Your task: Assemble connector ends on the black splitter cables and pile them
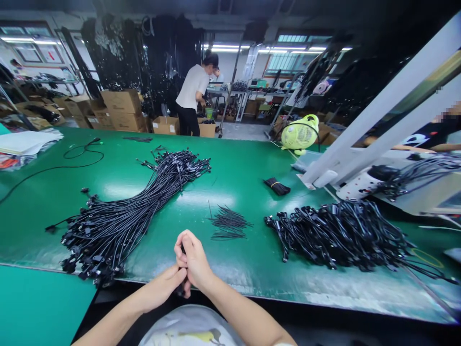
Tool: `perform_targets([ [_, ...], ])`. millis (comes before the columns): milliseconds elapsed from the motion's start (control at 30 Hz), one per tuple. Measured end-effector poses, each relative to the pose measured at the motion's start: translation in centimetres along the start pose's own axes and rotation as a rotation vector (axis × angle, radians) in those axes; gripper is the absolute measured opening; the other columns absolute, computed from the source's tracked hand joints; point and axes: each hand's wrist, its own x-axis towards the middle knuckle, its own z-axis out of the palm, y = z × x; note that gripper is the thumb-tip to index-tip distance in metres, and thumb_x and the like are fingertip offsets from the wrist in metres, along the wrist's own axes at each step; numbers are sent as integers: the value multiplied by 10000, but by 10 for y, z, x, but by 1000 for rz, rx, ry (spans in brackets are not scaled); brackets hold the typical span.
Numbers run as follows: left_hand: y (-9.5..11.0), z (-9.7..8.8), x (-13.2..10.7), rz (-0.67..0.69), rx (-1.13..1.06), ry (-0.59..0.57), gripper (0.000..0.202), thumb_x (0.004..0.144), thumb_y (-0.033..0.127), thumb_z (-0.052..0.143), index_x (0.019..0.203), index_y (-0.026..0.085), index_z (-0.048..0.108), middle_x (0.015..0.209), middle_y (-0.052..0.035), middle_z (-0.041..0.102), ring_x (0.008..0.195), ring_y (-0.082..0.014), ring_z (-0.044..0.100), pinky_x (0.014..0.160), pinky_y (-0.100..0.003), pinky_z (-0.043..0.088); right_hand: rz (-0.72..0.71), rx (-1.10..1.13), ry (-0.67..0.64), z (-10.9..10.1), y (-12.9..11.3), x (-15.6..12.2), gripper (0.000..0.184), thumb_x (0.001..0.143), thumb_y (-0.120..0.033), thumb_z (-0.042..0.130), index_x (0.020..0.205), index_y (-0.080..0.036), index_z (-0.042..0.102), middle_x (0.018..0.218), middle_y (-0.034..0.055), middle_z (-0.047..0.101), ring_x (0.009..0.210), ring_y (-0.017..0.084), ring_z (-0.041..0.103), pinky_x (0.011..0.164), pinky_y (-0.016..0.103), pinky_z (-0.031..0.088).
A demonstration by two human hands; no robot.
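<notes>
My left hand [172,282] and my right hand [193,262] are pressed together at the table's near edge, fingers closed. Between them is a black cable [179,290], mostly hidden by the fingers; a bit of black also shows at the top of my right hand. Beyond my hands lies a loose pile of short black wire ties [230,222]. To the left stretches a large fanned bunch of straight black cables [144,202] with connectors at both ends. A heap of folded, tied black cables [338,233] lies on the right.
A banded bundle of black ties [277,186] rests on the green table [237,158]. At the back right stand a yellow-green fan [300,133] and a white slanted frame [382,105]. One person [192,91] stands beyond the table near cardboard boxes [124,110]; another person's arm shows at far right.
</notes>
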Motion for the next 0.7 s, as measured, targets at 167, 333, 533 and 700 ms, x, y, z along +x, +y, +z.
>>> perform_targets([
  [167,3,-1,2,34,-131,31,485,853,666,488,847,181,492,649,30,487,594,-134,502,642,-299,395,-474,-830,-148,-31,-29,1,188,955,-364,474,993,-242,612,900,47,663,854,176,647,820,360,515],
  [333,14,-9,3,-101,-135,-59,427,822,580,603,793,170,490,705,-2,542,684,-150,524,688,-309,398,-879,-1707,-771,-47,-62,-4,274,989,-262,412,1180,-153,576,1067,112,663,1114,223,559,1090,487,313],
  [533,19,1,8,-184,-332,-211,355,788,442,685,911,155,516,701,25,483,637,-122,473,662,-301,416,-837,-1987,-972,-60,-64,-6,437,1012,-468,308,994,-118,570,769,36,576,676,177,511,585,323,362],
  [700,18,3,13,-216,-295,-166,350,785,470,665,833,161,507,714,21,483,630,-116,467,653,-280,403,-906,-2091,-989,-75,-52,-13,335,1015,-213,283,822,-139,546,672,36,544,573,168,482,485,320,215],
])
